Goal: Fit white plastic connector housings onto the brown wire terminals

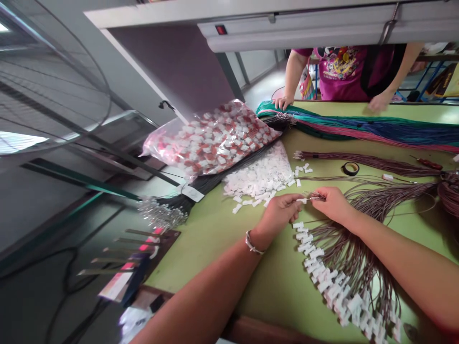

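Observation:
My left hand (281,211) pinches a small white connector housing (302,201) between thumb and fingers. Facing it, my right hand (333,204) is closed round the ends of several thin brown wires (317,195). The housing and the wire ends meet between my hands; whether a wire sits inside it I cannot tell. Below my hands, brown wires with white housings (322,277) on their ends fan out over the green table (215,253). A heap of loose white housings (261,174) lies just beyond my left hand.
A clear bag of white and red-brown parts (218,141) rests behind the heap, near black wires (211,184). Black tape (350,168) and a red-handled tool (428,163) lie at right. Across the table, a person (344,76) touches green, blue and pink wires (362,126).

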The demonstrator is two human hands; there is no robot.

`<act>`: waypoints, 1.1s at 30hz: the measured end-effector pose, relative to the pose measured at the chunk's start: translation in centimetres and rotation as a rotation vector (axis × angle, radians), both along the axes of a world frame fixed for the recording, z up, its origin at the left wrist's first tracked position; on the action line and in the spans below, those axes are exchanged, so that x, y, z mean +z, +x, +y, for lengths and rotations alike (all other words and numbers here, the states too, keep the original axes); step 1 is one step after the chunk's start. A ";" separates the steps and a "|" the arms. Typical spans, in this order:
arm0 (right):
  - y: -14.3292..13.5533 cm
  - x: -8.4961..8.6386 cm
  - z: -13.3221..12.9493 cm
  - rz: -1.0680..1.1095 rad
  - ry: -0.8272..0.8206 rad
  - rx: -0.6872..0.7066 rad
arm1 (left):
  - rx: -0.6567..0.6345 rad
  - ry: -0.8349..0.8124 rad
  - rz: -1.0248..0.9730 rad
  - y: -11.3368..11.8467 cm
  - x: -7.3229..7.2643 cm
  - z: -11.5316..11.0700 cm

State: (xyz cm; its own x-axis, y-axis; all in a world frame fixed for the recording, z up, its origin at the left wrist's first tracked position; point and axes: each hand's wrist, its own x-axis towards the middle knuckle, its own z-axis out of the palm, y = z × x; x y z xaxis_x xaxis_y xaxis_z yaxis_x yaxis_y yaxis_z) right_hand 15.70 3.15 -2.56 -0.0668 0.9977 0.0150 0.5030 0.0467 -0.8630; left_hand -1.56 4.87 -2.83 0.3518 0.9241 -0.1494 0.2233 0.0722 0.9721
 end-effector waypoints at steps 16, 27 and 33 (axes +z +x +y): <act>-0.2 -0.3 -0.5 -0.124 0.041 0.027 | -0.022 0.188 0.152 0.5 -0.6 -0.4; 0.0 -0.6 -0.4 0.044 0.004 -0.002 | 0.032 0.058 0.048 0.5 -0.2 -0.3; 0.0 -0.1 -0.4 0.079 -0.027 0.006 | 0.000 0.062 0.050 0.4 0.3 -0.3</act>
